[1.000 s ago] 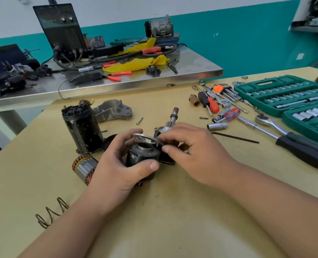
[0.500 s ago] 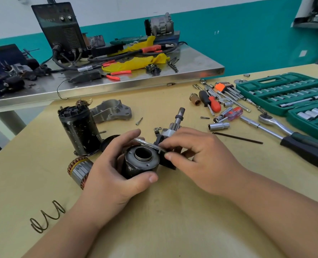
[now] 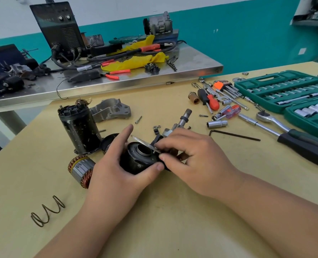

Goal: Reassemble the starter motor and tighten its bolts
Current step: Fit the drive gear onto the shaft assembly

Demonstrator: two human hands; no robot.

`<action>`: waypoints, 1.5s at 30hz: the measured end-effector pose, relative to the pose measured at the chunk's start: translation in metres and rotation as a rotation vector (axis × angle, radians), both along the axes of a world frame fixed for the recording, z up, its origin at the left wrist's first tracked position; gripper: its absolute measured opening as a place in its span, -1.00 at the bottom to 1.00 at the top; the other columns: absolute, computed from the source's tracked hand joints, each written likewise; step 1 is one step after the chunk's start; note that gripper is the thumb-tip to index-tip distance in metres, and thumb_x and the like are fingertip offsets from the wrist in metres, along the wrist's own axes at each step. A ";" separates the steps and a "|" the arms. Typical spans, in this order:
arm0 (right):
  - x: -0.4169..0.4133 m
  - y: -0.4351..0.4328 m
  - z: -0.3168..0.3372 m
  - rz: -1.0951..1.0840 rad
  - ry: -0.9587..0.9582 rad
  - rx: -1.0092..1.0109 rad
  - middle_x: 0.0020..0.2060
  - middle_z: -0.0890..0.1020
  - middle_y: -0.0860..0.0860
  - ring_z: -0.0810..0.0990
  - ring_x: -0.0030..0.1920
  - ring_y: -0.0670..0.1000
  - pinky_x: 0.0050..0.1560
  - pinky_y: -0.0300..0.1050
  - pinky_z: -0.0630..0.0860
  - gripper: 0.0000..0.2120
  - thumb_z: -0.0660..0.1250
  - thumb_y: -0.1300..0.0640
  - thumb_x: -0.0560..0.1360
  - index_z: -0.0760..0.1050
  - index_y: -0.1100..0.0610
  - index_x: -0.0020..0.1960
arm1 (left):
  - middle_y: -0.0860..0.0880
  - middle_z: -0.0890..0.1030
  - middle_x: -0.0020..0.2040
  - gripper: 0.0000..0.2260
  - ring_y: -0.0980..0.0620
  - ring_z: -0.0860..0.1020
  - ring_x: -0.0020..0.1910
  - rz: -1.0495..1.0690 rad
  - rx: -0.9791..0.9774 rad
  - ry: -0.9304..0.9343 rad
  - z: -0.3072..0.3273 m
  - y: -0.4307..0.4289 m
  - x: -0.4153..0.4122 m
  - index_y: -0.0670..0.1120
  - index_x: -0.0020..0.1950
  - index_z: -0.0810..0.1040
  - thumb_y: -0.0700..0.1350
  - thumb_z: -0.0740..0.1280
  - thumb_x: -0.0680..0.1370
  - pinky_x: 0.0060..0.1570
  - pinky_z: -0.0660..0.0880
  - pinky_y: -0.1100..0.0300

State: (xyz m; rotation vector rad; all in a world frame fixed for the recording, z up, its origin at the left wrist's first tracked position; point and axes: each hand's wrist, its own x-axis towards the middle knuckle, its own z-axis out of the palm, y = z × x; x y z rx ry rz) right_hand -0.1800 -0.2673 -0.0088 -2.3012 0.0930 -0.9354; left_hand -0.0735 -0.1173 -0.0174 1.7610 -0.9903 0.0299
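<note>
My left grip (image 3: 117,170) clamps the black housing (image 3: 136,163). Just beside it, my right grip (image 3: 195,161) pinches a thin plate (image 3: 141,141).

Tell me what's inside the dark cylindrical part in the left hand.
A shiny metal bore shows inside the dark cylindrical part; its bottom is out of sight. The thin metal plate pinched by the right hand covers its far rim.

Frame centre: cylindrical body (image 3: 137,161) with plate (image 3: 145,144) against its upper rim. Left of it: motor housing (image 3: 80,127), upright; armature (image 3: 81,169) in front; end bracket (image 3: 111,110) behind. Lower left: spring (image 3: 46,211). Upper right: socket case (image 3: 284,92), ratchet (image 3: 264,115) in front.
</note>
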 end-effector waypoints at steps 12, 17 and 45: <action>-0.003 0.004 0.002 0.045 0.006 -0.059 -0.14 0.63 -0.07 0.59 -0.14 -0.04 -0.14 0.01 0.54 -0.83 0.36 0.20 0.47 0.67 0.11 0.02 | 0.46 0.52 0.06 -0.37 0.42 0.53 0.05 0.046 0.014 -0.094 0.005 0.002 -0.002 0.46 0.26 0.35 0.37 0.42 0.21 -0.05 0.33 0.62; -0.002 0.006 0.003 0.037 -0.010 -0.108 -0.15 0.63 -0.06 0.59 -0.16 -0.04 -0.16 -0.01 0.55 -0.83 0.36 0.19 0.46 0.67 0.11 0.02 | 0.48 0.51 0.05 -0.40 0.42 0.52 0.06 0.049 0.012 -0.094 0.006 0.004 -0.001 0.47 0.24 0.36 0.37 0.41 0.21 -0.06 0.32 0.63; 0.000 0.009 0.008 0.039 0.052 -0.019 -0.19 0.56 -0.15 0.53 -0.17 -0.11 -0.16 -0.18 0.47 -0.80 0.30 0.17 0.49 0.67 0.06 0.02 | 0.31 0.57 -0.12 -0.72 0.31 0.54 -0.14 0.139 0.044 -0.117 0.022 -0.004 0.005 0.28 -0.10 0.50 0.37 0.28 0.31 -0.24 0.38 0.53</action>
